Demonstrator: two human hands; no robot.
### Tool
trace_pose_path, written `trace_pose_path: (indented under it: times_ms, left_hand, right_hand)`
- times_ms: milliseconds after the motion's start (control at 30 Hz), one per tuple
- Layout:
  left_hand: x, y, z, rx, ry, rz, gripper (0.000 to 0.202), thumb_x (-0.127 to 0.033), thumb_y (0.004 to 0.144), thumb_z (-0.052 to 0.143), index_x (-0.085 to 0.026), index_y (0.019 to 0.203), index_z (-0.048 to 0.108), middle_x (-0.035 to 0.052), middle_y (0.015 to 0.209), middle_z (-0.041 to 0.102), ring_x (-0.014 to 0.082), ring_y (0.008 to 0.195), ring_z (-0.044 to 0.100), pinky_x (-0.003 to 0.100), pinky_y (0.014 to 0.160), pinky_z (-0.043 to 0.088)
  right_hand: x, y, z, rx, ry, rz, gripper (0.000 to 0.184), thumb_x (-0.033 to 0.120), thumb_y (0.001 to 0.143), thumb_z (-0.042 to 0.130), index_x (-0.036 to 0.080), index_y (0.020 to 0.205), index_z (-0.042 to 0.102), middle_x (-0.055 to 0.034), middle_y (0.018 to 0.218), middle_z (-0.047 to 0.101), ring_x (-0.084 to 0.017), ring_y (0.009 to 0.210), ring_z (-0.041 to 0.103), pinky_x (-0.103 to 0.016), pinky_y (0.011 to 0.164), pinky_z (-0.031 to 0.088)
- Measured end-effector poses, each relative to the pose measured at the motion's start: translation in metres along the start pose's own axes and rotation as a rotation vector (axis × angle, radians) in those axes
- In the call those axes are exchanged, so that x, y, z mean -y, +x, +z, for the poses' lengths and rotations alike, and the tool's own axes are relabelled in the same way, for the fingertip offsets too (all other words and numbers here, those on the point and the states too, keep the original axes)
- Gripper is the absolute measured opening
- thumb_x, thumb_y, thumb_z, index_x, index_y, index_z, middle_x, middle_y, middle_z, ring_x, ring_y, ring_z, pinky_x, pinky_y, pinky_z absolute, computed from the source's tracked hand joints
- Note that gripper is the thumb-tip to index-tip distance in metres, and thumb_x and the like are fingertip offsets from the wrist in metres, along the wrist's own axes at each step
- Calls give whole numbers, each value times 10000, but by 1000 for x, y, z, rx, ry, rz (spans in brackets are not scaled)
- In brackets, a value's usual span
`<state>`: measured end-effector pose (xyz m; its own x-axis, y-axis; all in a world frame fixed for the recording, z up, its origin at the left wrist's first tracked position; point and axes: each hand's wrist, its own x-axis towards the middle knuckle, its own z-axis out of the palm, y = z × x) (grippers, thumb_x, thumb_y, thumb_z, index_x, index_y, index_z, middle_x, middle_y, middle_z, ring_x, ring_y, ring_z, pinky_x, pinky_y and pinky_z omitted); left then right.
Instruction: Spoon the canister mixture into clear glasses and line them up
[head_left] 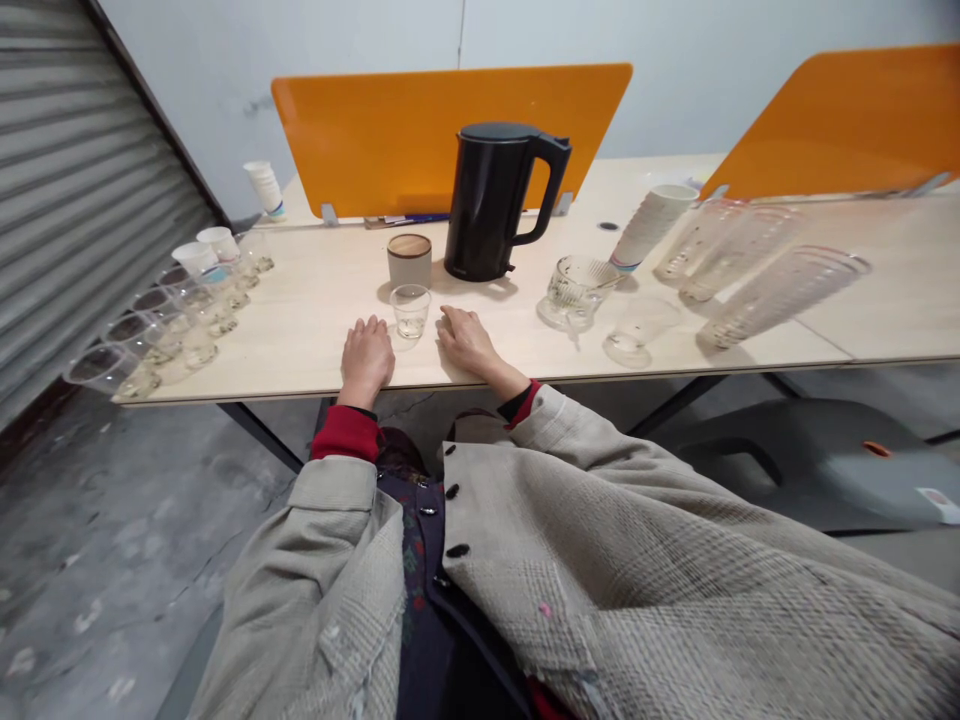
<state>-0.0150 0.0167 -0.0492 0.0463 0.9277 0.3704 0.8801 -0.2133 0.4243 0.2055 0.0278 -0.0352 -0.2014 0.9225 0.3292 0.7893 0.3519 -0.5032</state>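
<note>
My left hand (367, 358) rests palm down on the table near its front edge, fingers together and holding nothing. Opposite it, my right hand (470, 343) also lies on the tabletop, fingers stretched forward with nothing in them. Between the two hands stands a small clear plastic cup (411, 314), upright and apart from both. Just behind that cup is a grey canister with a wooden lid (409, 268). Further back stands a black electric kettle (486, 205), its handle to the right.
Several clear and white cups (199, 345) line the table's left end. To the right are a ribbed glass bowl (579, 283), a clear round lid-like piece (628, 346), a paper cup stack (651, 228) and tilted clear cup stacks (784, 300). An orange divider (360, 140) stands behind.
</note>
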Motion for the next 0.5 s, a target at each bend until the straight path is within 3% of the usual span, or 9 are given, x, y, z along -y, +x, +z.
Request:
trace_pose_path:
  times_ms: [333, 500]
  left_hand:
    - [-7, -4, -6, 42, 82, 6, 530, -202, 1029, 422, -89, 1492, 654, 209, 1655, 578, 422, 1614, 441, 643, 1368, 264]
    - [-15, -7, -14, 112, 254, -15, 551, -223, 1082, 359, -141, 1575, 590, 135, 1706, 541, 341, 1638, 425, 531, 1385, 296]
  right_hand:
    - [-5, -1, 5, -26, -15, -8, 555, 234, 997, 506, 84, 1524, 597, -227, 1512, 682, -392, 1374, 609, -591, 1252, 428]
    - [0, -2, 1, 1, -55, -6, 573, 223, 1014, 444, 54, 1546, 571, -239, 1537, 667, -392, 1372, 612, -593, 1256, 419]
